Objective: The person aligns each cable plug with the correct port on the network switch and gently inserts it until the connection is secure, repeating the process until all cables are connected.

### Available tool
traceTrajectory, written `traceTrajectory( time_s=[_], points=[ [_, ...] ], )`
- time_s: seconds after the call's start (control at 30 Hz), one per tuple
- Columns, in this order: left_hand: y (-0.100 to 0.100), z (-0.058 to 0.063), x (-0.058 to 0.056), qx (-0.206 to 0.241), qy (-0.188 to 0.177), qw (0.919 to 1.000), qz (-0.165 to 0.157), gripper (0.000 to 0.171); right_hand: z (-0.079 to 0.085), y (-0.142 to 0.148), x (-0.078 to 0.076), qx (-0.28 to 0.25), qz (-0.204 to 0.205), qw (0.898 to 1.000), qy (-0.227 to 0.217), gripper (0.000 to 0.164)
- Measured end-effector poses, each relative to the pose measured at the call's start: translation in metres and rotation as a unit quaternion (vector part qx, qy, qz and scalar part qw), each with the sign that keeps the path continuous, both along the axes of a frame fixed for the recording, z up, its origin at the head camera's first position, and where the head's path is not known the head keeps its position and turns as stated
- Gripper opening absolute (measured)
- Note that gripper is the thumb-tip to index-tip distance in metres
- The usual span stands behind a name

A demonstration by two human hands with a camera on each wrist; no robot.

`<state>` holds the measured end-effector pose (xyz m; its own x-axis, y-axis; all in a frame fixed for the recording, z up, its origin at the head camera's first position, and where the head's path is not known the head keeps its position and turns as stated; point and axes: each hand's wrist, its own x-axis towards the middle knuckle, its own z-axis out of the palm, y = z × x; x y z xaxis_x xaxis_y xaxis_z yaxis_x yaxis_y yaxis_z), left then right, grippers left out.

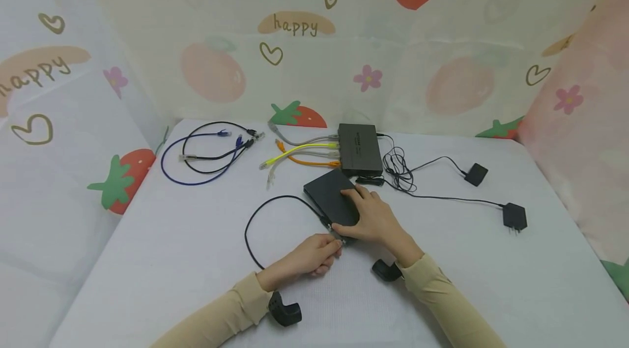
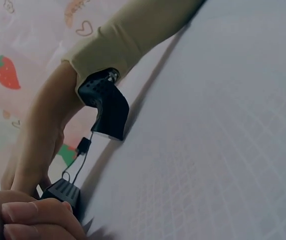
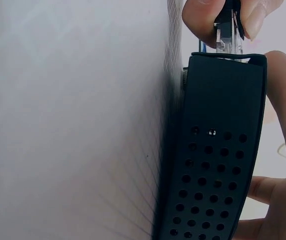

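A black network switch [image 1: 331, 198] lies on the white table, turned at an angle. My right hand [image 1: 375, 219] holds it from above, thumb near the port edge and fingers spread across the top. My left hand [image 1: 314, 255] pinches a black network cable's clear plug [image 3: 227, 42] at the switch's port edge; how deep it sits is hard to tell. Another plug [image 1: 325, 220] of a black network cable [image 1: 248, 222] is at the same edge, its cord looping left behind my left hand. Vent holes show on the switch's side [image 3: 207, 165] in the right wrist view.
A second switch [image 1: 361, 148] stands behind with yellow, grey and orange cables [image 1: 309, 152] on its left. Blue and black cables [image 1: 196, 184] lie coiled at back left. To the right are tangled power cords [image 1: 400, 170] and two adapters, one farther back [image 1: 475, 174], one nearer [image 1: 514, 217].
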<state>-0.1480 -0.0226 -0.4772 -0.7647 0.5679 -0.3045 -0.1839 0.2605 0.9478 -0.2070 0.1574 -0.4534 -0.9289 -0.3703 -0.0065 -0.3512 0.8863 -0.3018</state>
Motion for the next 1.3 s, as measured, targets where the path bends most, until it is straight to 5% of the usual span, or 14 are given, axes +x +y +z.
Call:
traceTrajectory(
  time_s=[0.63, 1.3],
  points=[
    [0.001, 0.0019, -0.0005, -0.005, 0.012, 0.9999, 0.007, 0.033, 0.0025, 0.0008, -0.0011, -0.021, 0.001, 1.0, 0.001, 0.077],
    [-0.0001, 0.0008, -0.0012, 0.018, -0.024, 0.9995, -0.002, 0.031, 0.0036, 0.0028, -0.0019, -0.022, 0.002, 1.0, -0.004, 0.077]
  ],
)
